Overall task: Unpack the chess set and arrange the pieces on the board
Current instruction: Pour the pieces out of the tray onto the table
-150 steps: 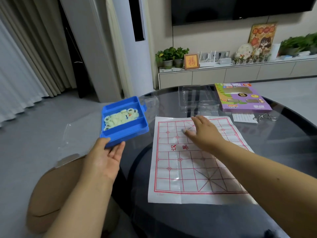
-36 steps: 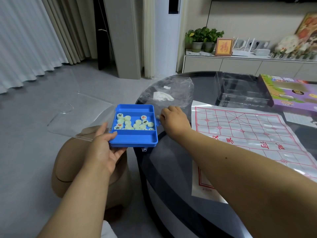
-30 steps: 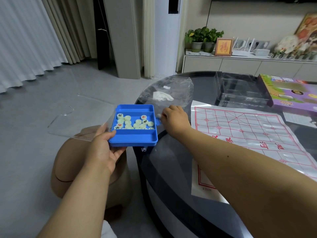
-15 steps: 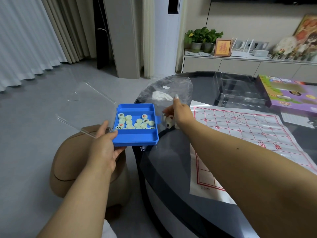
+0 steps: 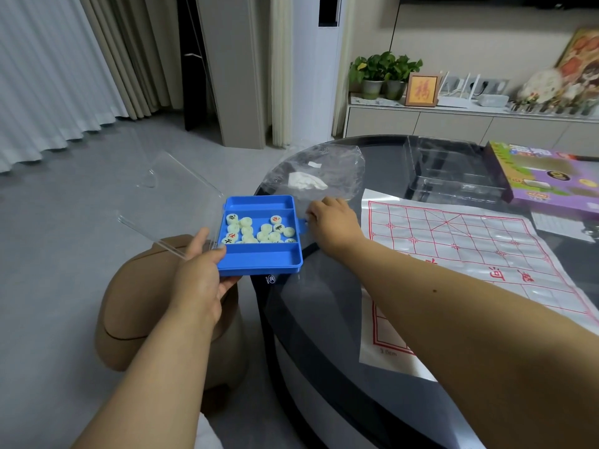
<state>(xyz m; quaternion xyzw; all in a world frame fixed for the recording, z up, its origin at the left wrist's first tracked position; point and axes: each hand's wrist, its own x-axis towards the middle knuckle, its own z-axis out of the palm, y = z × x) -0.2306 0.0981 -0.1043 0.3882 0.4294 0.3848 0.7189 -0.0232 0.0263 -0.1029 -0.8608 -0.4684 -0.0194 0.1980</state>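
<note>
Two bare hands work at the left edge of a round dark glass table (image 5: 324,319). The left hand (image 5: 201,280) holds a flat blue plastic box (image 5: 261,254) by its near left corner, thumb on top and fingers curled under it. The box hangs just past the table's left edge, above a brown round stool (image 5: 129,319). Its clear plastic lid (image 5: 175,202) stands open, tilted up to the left.

Many small round pale game pieces (image 5: 256,230) lie loose in the middle part of the box. Some show red or black marks. The near and far parts of the box hold no pieces.

The right hand (image 5: 334,222) rests on the table just right of the box, next to the small tab on the box's side. Its fingers are curled down, but what they hold, if anything, is hidden, so its grip cannot be told.

A white paper board with red lines (image 5: 453,254) lies flat on the table to the right of that hand. A crumpled clear plastic bag (image 5: 324,170) sits at the far left edge of the table, just behind the right hand. A clear plastic tray (image 5: 453,176) and a purple cardboard box (image 5: 551,179) lie near the far right edge.
</note>
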